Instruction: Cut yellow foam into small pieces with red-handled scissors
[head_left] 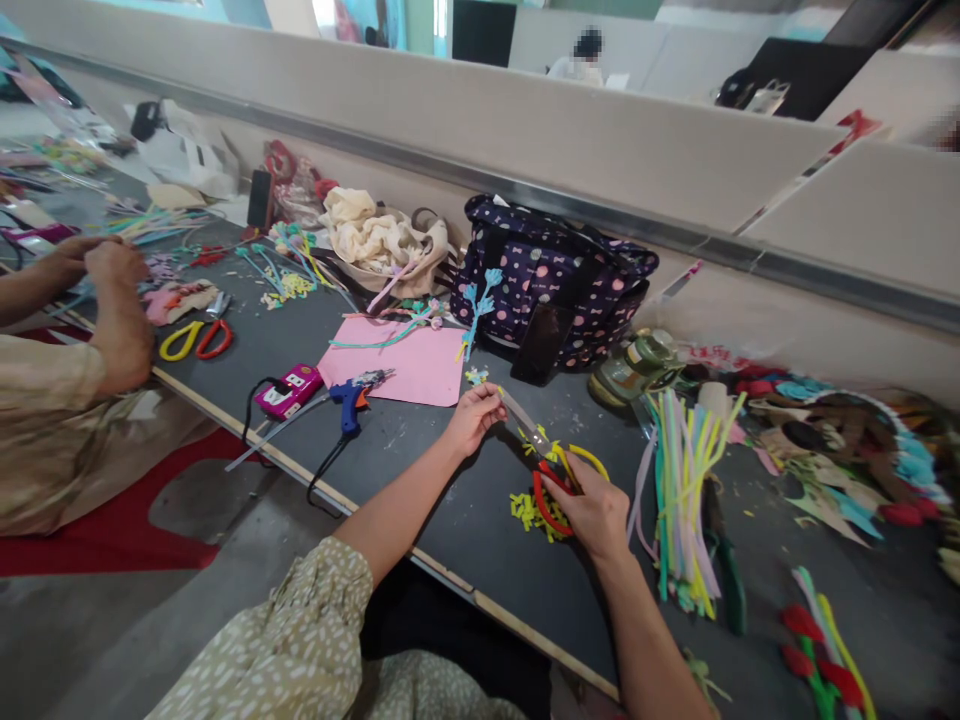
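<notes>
My right hand (pixel 596 505) grips a pair of scissors (pixel 538 440) with one red and one yellow handle loop. Their blades are parted and point away toward my left hand (pixel 476 418). That hand is closed in a pinch by the blade tips, on what looks like a small yellow piece (pixel 500 392), mostly hidden by the fingers. Below the scissors lies a pile of short yellow cut pieces (pixel 527 512) on the dark table. A bundle of pastel fuzzy stems (pixel 686 500) lies to the right of my right hand.
A blue glue gun (pixel 349 405) and a magenta box (pixel 289 392) lie left, near a pink sheet (pixel 397 365). Behind stand a dark patterned bag (pixel 551 275) and a glass jar (pixel 634 370). At far left, another person's hands (pixel 112 262) work near more scissors (pixel 196 335).
</notes>
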